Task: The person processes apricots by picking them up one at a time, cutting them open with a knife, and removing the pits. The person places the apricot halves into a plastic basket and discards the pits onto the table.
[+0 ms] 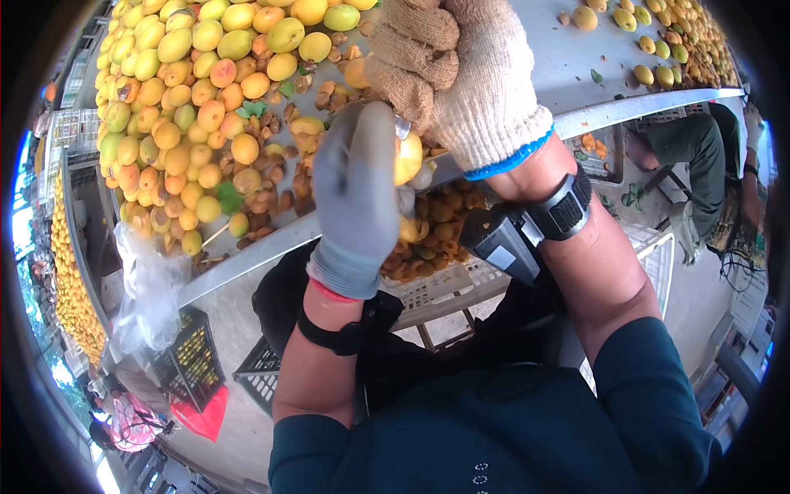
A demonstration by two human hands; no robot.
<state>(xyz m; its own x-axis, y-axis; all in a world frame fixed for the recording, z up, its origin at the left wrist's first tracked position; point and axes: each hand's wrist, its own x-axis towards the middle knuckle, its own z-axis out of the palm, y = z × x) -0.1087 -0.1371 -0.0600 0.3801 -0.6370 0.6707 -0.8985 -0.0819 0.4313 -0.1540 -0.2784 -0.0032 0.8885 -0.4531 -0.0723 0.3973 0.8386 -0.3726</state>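
Note:
My left hand (355,198), in a grey glove, holds a yellow apricot (408,156) over the near edge of the metal table (592,111). My right hand (453,70), in a beige knit glove, is clenched just above the fruit. A small metal tool tip (401,127) shows below that fist, against the apricot. A big heap of yellow and orange apricots (177,123) lies on the table to the left, with brown pits (276,144) scattered beside it.
A white crate (461,288) with cut apricot pieces (432,235) stands under the table edge. Black crates (193,362) sit on the floor, and a clear plastic bag (148,284) hangs at the left. More apricots (666,41) lie far right, where another person (699,148) sits.

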